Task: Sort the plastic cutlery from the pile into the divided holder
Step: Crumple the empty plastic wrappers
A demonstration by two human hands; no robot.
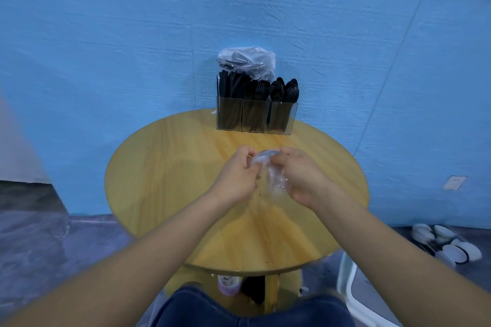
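Note:
A clear three-compartment holder (256,120) stands at the far edge of the round wooden table (164,167). Black plastic knives fill its left section, forks the middle and spoons the right. Behind it sits a clear plastic bag (247,60) with more black cutlery inside. Over the middle of the table, my left hand (235,176) and my right hand (300,175) together hold a small crumpled clear plastic wrapper (275,180). Each hand pinches its upper end, and the rest hangs down between them.
A blue wall rises right behind the table. On the floor at the right lie white shoes (446,244) and a white chair frame (348,281). A lilac cup (229,285) sits on the shelf under the tabletop. My knees in blue jeans are at the bottom.

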